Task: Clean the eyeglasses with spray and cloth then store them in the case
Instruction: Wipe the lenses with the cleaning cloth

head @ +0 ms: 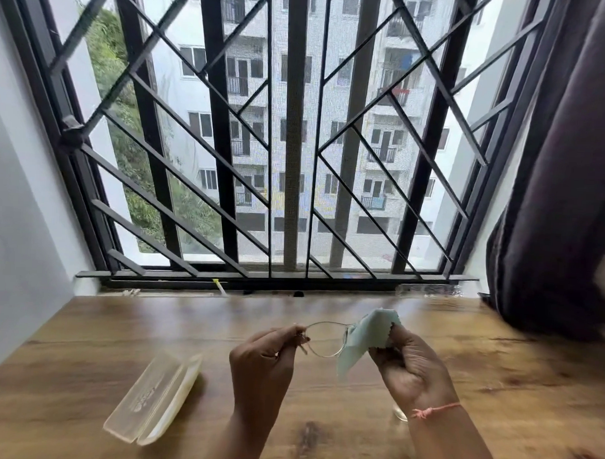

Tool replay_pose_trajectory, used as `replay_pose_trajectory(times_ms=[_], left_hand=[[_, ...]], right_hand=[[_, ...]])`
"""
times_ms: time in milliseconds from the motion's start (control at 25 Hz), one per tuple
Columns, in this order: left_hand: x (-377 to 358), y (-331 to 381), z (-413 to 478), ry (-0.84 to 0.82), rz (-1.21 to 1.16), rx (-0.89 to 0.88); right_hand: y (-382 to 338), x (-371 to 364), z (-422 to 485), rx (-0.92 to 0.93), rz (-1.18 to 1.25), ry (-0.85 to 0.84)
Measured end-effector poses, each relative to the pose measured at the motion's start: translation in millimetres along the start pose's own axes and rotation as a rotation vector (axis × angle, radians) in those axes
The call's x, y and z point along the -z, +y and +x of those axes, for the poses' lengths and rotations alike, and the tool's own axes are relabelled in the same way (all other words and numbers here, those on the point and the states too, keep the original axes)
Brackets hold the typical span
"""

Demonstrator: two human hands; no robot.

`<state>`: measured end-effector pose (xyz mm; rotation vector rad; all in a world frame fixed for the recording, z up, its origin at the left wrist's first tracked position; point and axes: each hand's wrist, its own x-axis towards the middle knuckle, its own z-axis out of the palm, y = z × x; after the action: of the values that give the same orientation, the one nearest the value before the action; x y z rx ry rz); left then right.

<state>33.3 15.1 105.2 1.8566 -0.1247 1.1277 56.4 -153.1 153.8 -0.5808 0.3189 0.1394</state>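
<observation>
Thin wire-rimmed eyeglasses (324, 338) are held up above the wooden table (84, 342). My left hand (265, 362) pinches the left end of the frame. My right hand (409, 363) grips a pale green cloth (366, 338) folded over the right lens. A translucent yellowish case (154, 399) lies open on the table to the left of my left arm. Part of a clear object (400, 414), hidden mostly by my right wrist, stands on the table; I cannot tell what it is.
A barred window (294, 143) runs along the table's far edge. A dark curtain (563, 187) hangs at the right, reaching the table's back corner. A white wall (17, 219) bounds the left side.
</observation>
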Motion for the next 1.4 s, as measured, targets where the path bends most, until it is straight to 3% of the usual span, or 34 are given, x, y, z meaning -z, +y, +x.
replay_pose_trajectory(times_ms=[200, 360, 520, 840, 1160, 1400], left_hand=[[5, -1, 4, 0.022, 0.043, 0.009], [7, -3, 5, 0.025, 0.052, -0.004], [5, -2, 2, 0.003, 0.017, -0.055], [9, -6, 1, 0.034, 0.005, -0.014], [14, -10, 3, 0.047, 0.041, 0.001], [12, -7, 0, 0.024, -0.004, -0.029]], right_hand=[[0, 11, 5, -0.026, 0.017, -0.002], [2, 13, 2, -0.073, -0.164, -0.165], [4, 11, 4, -0.011, -0.262, -0.146], [1, 12, 6, 0.006, -0.06, -0.013], [-3, 16, 4, -0.084, -0.207, -0.202], [6, 11, -1, -0.112, -0.145, -0.133]])
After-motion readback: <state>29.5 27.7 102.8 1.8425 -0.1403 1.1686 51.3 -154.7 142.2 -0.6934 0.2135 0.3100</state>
